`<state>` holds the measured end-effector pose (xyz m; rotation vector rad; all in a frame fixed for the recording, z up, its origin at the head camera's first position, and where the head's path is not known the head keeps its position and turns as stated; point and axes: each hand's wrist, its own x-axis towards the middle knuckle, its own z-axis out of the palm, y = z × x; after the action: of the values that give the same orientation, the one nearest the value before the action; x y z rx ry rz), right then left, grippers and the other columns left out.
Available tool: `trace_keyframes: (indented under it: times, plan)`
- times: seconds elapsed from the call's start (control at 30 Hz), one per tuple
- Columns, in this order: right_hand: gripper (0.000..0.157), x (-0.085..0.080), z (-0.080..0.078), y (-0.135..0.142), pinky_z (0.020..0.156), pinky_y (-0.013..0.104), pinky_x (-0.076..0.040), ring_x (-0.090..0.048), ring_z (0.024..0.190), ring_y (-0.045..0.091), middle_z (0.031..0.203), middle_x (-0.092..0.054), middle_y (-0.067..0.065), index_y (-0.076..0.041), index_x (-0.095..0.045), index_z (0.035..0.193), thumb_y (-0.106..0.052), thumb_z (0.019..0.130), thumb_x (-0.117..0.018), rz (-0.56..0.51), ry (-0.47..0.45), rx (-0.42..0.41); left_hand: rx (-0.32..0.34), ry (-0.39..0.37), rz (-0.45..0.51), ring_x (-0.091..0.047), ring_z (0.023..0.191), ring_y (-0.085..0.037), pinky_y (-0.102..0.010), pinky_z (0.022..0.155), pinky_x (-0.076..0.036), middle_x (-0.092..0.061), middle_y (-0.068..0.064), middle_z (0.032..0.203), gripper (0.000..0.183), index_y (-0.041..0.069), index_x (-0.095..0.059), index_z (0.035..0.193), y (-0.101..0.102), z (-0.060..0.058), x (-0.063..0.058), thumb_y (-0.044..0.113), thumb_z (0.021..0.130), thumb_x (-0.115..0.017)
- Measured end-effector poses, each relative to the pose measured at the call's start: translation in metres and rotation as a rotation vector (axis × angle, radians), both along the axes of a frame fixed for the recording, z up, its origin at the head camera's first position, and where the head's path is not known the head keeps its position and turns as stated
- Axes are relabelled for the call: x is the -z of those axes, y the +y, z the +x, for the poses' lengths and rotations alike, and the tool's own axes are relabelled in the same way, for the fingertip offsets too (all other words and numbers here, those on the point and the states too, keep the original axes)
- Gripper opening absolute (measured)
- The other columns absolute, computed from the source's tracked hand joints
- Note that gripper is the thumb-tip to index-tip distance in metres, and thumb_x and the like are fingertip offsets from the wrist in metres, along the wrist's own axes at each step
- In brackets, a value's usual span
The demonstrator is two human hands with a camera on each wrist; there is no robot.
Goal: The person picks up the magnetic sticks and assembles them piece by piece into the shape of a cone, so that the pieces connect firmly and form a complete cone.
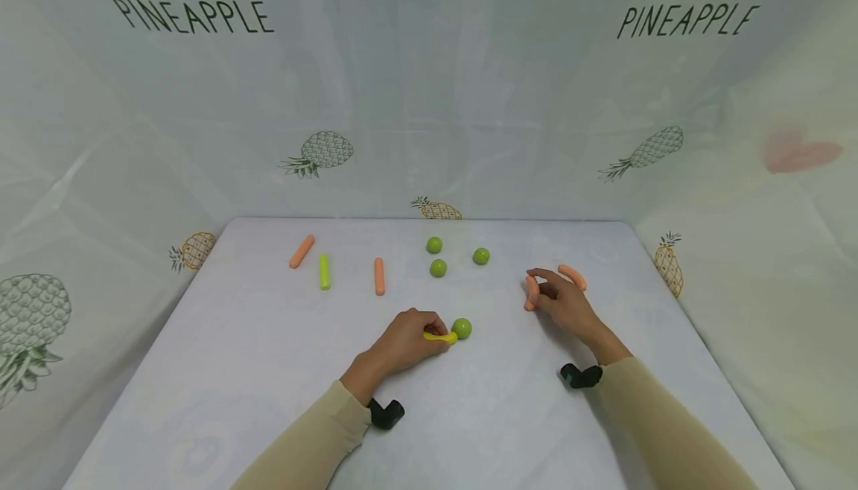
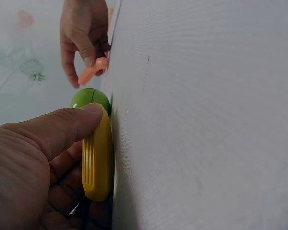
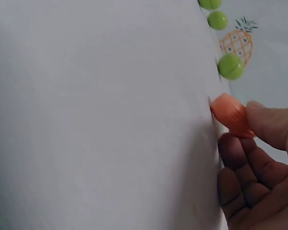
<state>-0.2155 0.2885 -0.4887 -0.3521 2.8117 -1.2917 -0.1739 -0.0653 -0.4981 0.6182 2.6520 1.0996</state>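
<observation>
My left hand (image 1: 404, 341) pinches a yellow curved plastic piece (image 2: 97, 158) with ribbed sides, low over the white table. Just past the tip of that piece sits a green ball (image 1: 462, 328), with a seam line visible on it in the left wrist view. On the right, my right hand (image 1: 568, 307) holds a salmon-orange curved piece (image 3: 230, 114) between thumb and fingers, close to the tabletop. Another orange curved piece (image 1: 573, 277) lies right behind this hand. In the right wrist view the remaining fingers curl beneath the held piece.
Three green balls (image 1: 439, 268) rest near the table's back middle. To their left lie two orange sticks (image 1: 379, 276) and a lime-green stick (image 1: 325, 272). A pineapple-print sheet (image 1: 429, 103) hangs behind the white table (image 1: 268, 371) and along its sides.
</observation>
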Motion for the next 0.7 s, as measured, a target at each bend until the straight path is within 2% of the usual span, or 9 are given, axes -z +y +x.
trace_keyframes:
  times: [0.1,0.23,0.4,0.53,0.7]
  plan:
    - [0.047,0.002,0.002,-0.003,0.097,0.020,-0.044,-0.074,0.110,0.030,0.113,-0.077,0.015,-0.008,-0.054,0.152,-0.011,0.106,-0.065,-0.035,0.013,0.034,0.007,0.000,0.001,-0.058,0.088,-0.007,-0.027,0.081,-0.049,-0.067,0.018,0.088,0.009,0.026,-0.076,0.100,0.001,0.000,0.000,0.029,0.093,-0.081]
    - [0.045,0.003,0.004,-0.008,0.090,0.016,-0.046,-0.073,0.110,0.027,0.112,-0.078,0.015,-0.011,-0.055,0.149,-0.019,0.106,-0.067,-0.072,-0.001,0.094,0.014,0.000,0.008,-0.057,0.088,-0.007,-0.028,0.081,-0.049,-0.067,0.017,0.088,0.010,0.024,-0.076,0.100,0.002,0.000,-0.001,0.028,0.093,-0.082]
    - [0.040,0.004,0.004,-0.017,0.078,0.022,-0.055,-0.072,0.095,0.017,0.114,-0.077,0.018,-0.012,-0.059,0.144,-0.019,0.105,-0.068,-0.162,-0.045,0.118,0.015,0.004,0.009,-0.057,0.088,-0.007,-0.027,0.081,-0.049,-0.067,0.017,0.090,0.010,0.024,-0.076,0.101,0.005,0.000,0.000,0.028,0.094,-0.082]
    - [0.045,0.004,0.004,-0.030,0.073,0.028,-0.060,-0.073,0.089,0.016,0.123,-0.074,0.023,-0.011,-0.058,0.146,-0.019,0.104,-0.070,-0.252,-0.133,0.104,0.013,0.011,0.006,-0.057,0.089,-0.006,-0.027,0.082,-0.049,-0.067,0.017,0.091,0.010,0.025,-0.077,0.102,0.007,-0.001,0.001,0.028,0.094,-0.082]
    - [0.050,0.002,0.004,-0.054,0.076,0.031,-0.063,-0.076,0.086,0.019,0.124,-0.073,0.020,-0.015,-0.059,0.147,-0.021,0.100,-0.074,-0.320,-0.270,0.117,0.005,0.023,-0.008,-0.057,0.089,-0.007,-0.027,0.082,-0.049,-0.067,0.017,0.090,0.010,0.024,-0.077,0.102,0.010,-0.001,0.001,0.028,0.093,-0.082]
